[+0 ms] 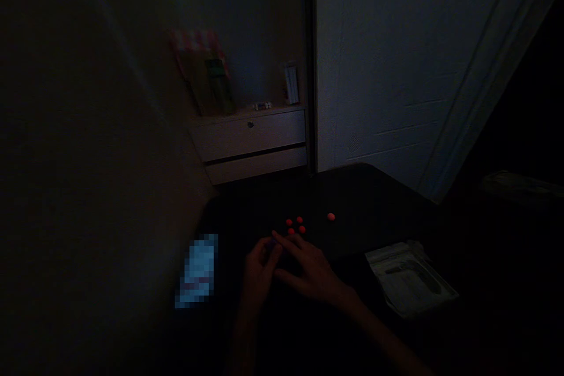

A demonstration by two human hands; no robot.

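The scene is very dim. On a dark table (pixel 374 200) lie several small red round pieces (pixel 295 225) in a cluster, with one more red piece (pixel 331 217) apart to the right. My right hand (pixel 308 270) reaches toward the cluster, fingers stretched out, fingertips just short of the nearest piece. My left hand (pixel 259 273) sits close beside it on the left, fingers curled against the right hand's fingers; what it holds, if anything, is hidden in the dark.
A lit, blurred screen (pixel 199 270) lies at the table's left. A clear plastic bag (pixel 408 282) lies at the right. Behind stand a small drawer unit (pixel 253 138) with packages on top, and a pale door (pixel 396 70).
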